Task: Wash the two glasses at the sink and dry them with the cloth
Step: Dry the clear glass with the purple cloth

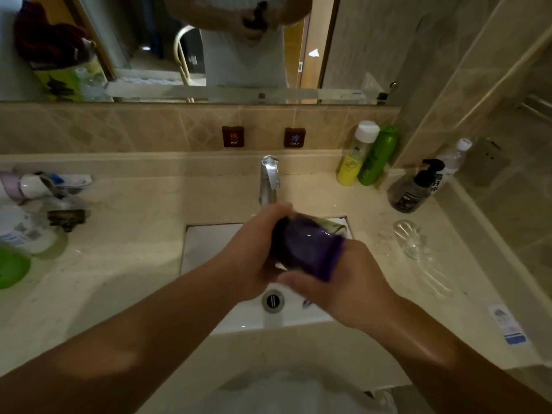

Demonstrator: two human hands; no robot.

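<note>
Over the white sink (209, 243) my left hand (254, 252) grips a clear glass (325, 227) lying on its side, rim toward the right. A purple cloth (310, 249) is wrapped around the glass, and my right hand (343, 282) holds the cloth against its lower side. A second clear glass (410, 239) stands on the counter to the right of the sink, apart from both hands. The chrome tap (270, 180) stands just behind the held glass; I see no running water.
A yellow bottle (355, 158), a green bottle (378, 158), a dark pump bottle (413, 189) and a clear water bottle (454, 158) stand at the back right. Toiletries and a green lid (12, 267) crowd the left counter. The drain (272, 300) lies below my hands.
</note>
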